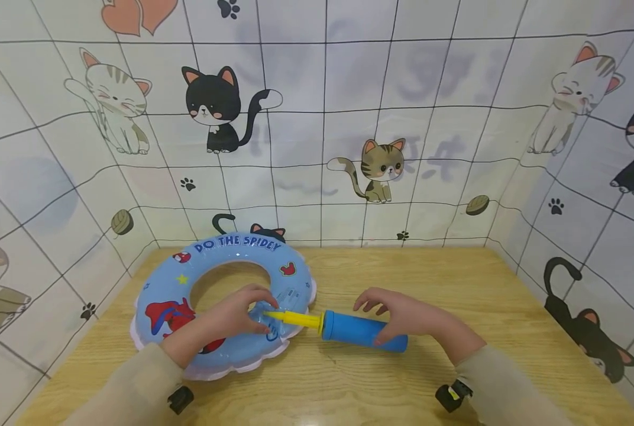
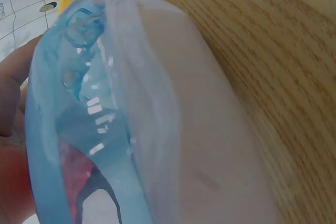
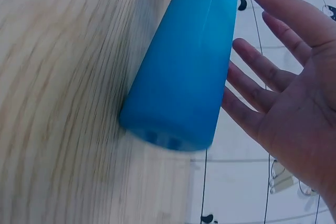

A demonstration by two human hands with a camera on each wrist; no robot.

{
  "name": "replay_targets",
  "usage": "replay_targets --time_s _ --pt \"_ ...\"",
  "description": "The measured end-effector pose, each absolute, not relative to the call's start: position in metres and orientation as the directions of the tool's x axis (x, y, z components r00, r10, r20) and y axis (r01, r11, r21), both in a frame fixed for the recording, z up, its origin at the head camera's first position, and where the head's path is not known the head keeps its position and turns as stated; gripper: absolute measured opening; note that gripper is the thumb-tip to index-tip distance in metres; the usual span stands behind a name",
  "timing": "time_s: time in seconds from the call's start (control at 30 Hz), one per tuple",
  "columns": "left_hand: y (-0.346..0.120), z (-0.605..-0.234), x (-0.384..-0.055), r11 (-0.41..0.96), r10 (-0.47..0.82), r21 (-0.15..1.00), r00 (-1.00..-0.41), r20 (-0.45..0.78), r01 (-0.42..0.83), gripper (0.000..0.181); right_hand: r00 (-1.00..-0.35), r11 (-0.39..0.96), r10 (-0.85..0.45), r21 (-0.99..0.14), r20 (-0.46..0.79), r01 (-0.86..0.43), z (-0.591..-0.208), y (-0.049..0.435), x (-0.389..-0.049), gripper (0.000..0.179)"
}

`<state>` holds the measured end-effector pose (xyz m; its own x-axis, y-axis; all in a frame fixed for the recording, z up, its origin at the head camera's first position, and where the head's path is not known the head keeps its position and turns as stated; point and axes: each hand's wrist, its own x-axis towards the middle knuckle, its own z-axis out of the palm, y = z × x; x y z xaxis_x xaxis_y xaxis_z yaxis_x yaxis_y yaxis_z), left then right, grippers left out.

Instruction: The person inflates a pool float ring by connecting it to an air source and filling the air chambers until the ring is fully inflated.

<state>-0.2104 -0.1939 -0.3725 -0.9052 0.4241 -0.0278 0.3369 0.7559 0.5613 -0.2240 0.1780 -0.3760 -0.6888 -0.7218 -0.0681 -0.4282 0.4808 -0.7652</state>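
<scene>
A blue inflatable swim ring (image 1: 159, 287) with printed figures and lettering lies at the left of the wooden table. My left hand (image 1: 234, 315) reaches over it, thumb and fingers spread around the yellow nozzle (image 1: 302, 320) tip of a blue hand pump (image 1: 355, 331). That tip meets the ring near its clear valve (image 2: 84, 27); whether it sits inside cannot be told. In the right wrist view, my right hand (image 3: 299, 82) is beside the pump's barrel with fingers parted and not wrapped around it. The ring hides part of the left hand in the left wrist view.
The wooden tabletop (image 1: 429, 384) extends right and in front of the pump. Cloth walls (image 1: 301, 130) printed with cats and grid lines enclose the back and both sides. Each sleeve has a small black device (image 1: 181, 400) at the wrist.
</scene>
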Motion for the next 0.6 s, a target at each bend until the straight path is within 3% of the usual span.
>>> replay_targets --time_s 0.6 --pt "-0.190 -0.371 -0.224 0.786 0.476 0.477 -0.878 -0.060 0.393 0.026 -0.601 0.487 -0.795 -0.675 -0.080 -0.554 -0.380 0.105 -0.235 0.052"
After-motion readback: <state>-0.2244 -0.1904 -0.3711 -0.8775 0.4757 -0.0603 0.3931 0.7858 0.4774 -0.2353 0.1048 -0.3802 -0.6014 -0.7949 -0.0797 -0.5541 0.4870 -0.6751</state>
